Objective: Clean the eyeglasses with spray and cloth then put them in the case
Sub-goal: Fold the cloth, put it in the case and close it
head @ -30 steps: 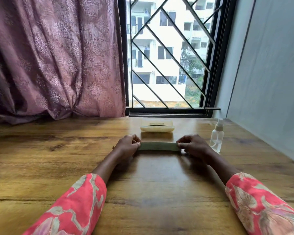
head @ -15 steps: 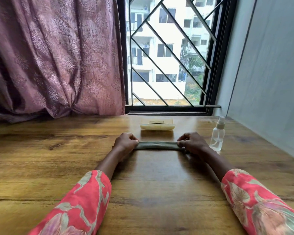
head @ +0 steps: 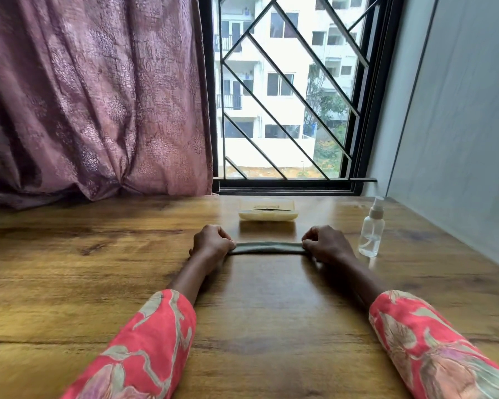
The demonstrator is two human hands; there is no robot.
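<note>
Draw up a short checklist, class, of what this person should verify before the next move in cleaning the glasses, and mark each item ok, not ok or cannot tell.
1. Cloth in hand: ok. The left hand and right hand each grip an end of the folded green cloth.
2. Spray within reach: ok. The spray bottle stands upright beside the right hand.
3. Liquid in the bottle: ok, a little shows at the bottom.
4. Case ready: ok. The cream case lies open beyond the cloth.
5. Eyeglasses located: cannot tell; something dark sits in the case.
6. Hand free to spray: not ok, both hold the cloth.
</note>
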